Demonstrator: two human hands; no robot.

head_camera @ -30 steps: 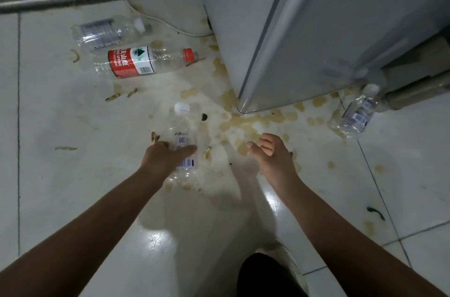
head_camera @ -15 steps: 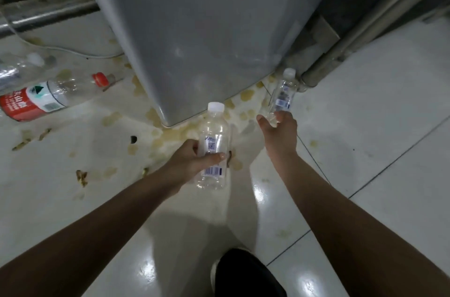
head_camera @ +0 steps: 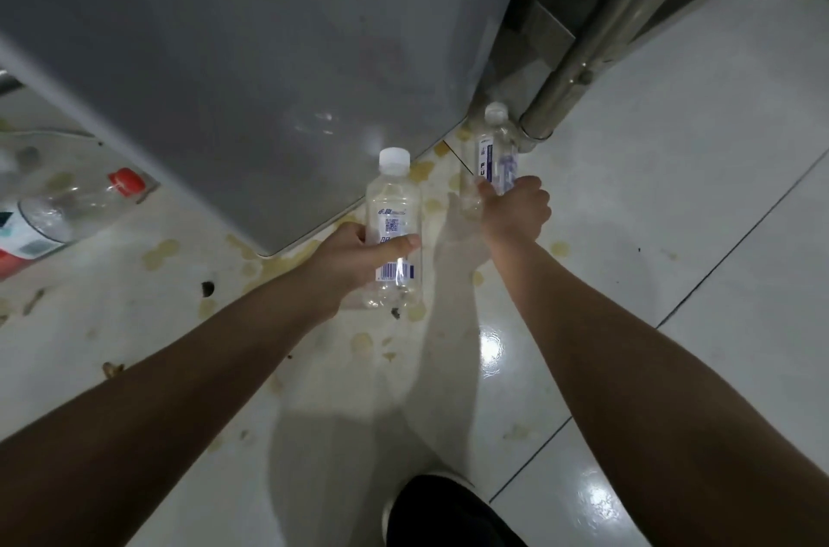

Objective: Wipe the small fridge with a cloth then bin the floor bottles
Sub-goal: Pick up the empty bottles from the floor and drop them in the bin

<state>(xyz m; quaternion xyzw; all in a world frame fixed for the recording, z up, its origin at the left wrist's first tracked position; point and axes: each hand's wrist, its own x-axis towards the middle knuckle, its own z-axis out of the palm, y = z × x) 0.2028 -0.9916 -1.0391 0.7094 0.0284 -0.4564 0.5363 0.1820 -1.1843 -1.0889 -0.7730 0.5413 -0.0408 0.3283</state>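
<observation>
My left hand (head_camera: 359, 259) grips a clear empty bottle with a white cap (head_camera: 394, 214), held upright above the floor in front of the grey small fridge (head_camera: 269, 53). My right hand (head_camera: 516, 210) is curled round the lower part of a second clear bottle (head_camera: 493, 156) that lies at the fridge's right corner, its white cap pointing away from me. A larger bottle with a red cap and red label (head_camera: 67, 205) lies on the floor at the left. No cloth is in view.
Yellowish stains and small bits of debris (head_camera: 112, 369) spot the white floor tiles around the fridge base. A metal pipe or rail (head_camera: 592, 53) runs diagonally at the upper right beside the fridge. My dark shoe (head_camera: 448, 510) shows at the bottom.
My left hand lifted the white-capped bottle off the floor. My right hand reached to the bottle at the fridge corner and closed round it. The view swung right.
</observation>
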